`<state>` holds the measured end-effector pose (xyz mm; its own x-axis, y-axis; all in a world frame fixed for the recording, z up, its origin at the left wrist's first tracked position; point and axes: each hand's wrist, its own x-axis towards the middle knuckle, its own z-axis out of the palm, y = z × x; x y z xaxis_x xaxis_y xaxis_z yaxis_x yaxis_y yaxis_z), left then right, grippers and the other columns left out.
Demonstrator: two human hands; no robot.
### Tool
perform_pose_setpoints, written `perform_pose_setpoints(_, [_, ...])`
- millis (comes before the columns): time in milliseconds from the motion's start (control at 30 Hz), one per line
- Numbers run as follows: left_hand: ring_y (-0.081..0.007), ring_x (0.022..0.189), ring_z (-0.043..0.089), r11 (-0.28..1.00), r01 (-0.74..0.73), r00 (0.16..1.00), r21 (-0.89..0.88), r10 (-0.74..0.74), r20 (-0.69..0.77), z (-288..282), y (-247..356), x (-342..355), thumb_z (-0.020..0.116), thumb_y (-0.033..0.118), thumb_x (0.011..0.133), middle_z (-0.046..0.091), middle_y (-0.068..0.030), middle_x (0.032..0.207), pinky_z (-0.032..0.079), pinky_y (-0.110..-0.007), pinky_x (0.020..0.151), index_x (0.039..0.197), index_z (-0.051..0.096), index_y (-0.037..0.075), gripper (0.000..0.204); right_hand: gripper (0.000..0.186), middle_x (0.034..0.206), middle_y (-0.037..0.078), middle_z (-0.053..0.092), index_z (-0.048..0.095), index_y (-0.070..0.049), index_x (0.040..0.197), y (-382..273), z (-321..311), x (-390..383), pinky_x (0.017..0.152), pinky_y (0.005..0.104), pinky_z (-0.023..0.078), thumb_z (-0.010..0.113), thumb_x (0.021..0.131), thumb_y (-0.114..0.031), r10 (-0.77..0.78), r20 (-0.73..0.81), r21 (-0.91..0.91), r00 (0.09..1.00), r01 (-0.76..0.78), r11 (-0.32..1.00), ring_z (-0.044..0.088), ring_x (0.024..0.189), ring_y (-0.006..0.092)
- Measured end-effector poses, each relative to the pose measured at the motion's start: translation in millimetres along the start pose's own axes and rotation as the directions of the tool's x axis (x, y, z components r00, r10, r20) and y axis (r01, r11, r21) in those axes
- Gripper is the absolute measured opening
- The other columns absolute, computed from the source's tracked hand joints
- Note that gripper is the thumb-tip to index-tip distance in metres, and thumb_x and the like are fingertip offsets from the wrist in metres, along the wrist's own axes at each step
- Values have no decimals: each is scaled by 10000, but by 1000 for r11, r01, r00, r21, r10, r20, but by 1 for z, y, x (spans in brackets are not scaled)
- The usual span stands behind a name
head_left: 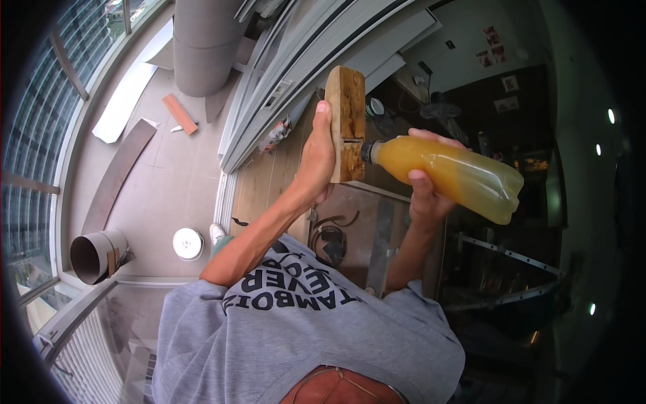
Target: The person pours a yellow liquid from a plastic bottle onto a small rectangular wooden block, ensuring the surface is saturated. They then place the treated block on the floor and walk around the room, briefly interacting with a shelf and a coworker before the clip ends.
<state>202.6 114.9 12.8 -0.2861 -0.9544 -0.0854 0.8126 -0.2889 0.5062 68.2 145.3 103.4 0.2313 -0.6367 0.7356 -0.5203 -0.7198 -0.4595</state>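
Note:
Held up in front of me is a wooden block (349, 111) with rounded upper corners and a narrow slot across its face. My left hand (316, 153) is closed around its left side, the thumb lying along the edge. In my right hand (431, 203) is a clear plastic bottle (464, 176) of cloudy yellow liquid, gripped between thumb and fingers. The bottle lies nearly sideways, and its dark cap (367, 152) points at the block near the slot. Whether cap and wood touch, I cannot tell.
Tall white sliding-door panels (282, 74) stand ahead, beside a thick grey column (205, 50). On the left floor are a white round lid or bucket (188, 244), a rolled dark sheet (94, 259), a brown strip (121, 172) and a reddish piece (180, 114). Windows line the left.

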Motion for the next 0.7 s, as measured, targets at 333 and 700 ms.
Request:
perform_pose_setpoints(333, [-174,815,587,997,61,998,-40,-60,28,-1,-5,-4,311,641,894,561,-110,980,512,-314,636,1182,480,23,702,489,1008,164,611,517,23,1050,-13,-5,-12,787,299,472,766,738,-261,9,57,80,998,-13,997,586,883,199])
perform_pose_setpoints(700, [-164,939,528,952,-273,961,138,276,-6,6,-30,-5,260,590,935,517,-127,1094,454,-300,810,1250,429,-1,691,512,1031,205,589,445,47,1141,-3,-12,-23,852,390,501,639,833,-312,28,-114,86,993,-18,996,592,937,259])
